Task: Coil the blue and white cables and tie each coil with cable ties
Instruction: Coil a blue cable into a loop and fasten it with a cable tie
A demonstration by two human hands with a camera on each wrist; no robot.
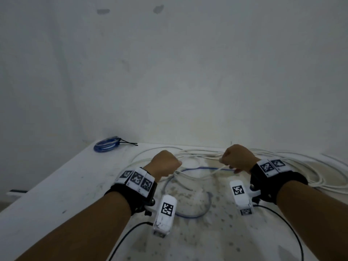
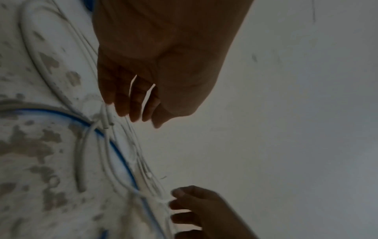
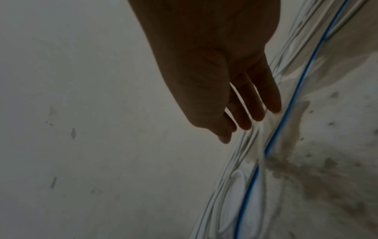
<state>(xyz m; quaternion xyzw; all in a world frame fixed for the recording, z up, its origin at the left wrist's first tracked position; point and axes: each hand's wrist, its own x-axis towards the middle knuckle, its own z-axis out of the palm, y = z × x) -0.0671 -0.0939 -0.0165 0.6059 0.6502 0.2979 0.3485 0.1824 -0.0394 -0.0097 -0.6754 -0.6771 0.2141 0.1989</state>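
A long white cable [image 1: 310, 172] lies in loose loops along the back and right of the stained white table [image 1: 56, 194]. One strand [image 1: 212, 173] rises off the table to my right hand [image 1: 237, 159], which pinches it at the fingertips [image 2: 178, 203]. My left hand [image 1: 165, 164] hovers over the same cable [image 2: 81, 161]. Its fingers [image 2: 135, 116] point down loosely, close to a cable end, with nothing held between them. A loose blue cable [image 1: 195, 168] curves in a wide loop under both hands and runs beside the white bundle [image 3: 237, 176].
A small blue coil [image 1: 105, 146], bound with a black cable tie [image 1: 128, 143], sits at the table's far left corner by the wall. Thin black leads [image 1: 282, 219] trail from both wrist cameras over the near table. The table's left edge drops off.
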